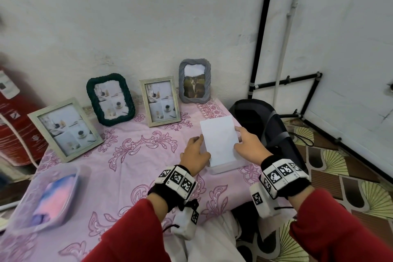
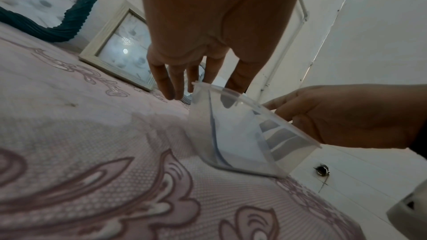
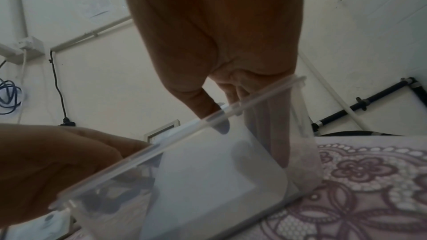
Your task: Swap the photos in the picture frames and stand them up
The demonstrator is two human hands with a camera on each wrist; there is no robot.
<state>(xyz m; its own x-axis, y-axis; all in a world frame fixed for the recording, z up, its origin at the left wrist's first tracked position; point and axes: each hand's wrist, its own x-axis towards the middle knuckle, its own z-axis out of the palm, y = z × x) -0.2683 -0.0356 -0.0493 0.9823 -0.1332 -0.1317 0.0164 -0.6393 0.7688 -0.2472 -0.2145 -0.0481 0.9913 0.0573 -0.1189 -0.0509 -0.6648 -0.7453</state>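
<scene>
A clear acrylic frame [image 1: 221,140] with a white sheet in it stands tilted on the pink tablecloth [image 1: 131,155] near the table's right edge. My left hand [image 1: 198,141] holds its left edge. My right hand [image 1: 239,136] pinches its right edge, thumb in front and fingers behind. In the left wrist view my left hand [image 2: 198,83] meets the clear frame [image 2: 235,134] at its top corner. In the right wrist view my right hand [image 3: 221,101] pinches the clear frame's [image 3: 208,171] rim. The sheet's front is hidden.
Along the wall stand a pale wooden frame [image 1: 66,130], a dark green frame [image 1: 110,99], a second pale frame [image 1: 160,101] and a grey frame [image 1: 194,81] with a cat photo. A plastic tub [image 1: 46,193] sits front left. A black chair [image 1: 261,119] stands beside the table.
</scene>
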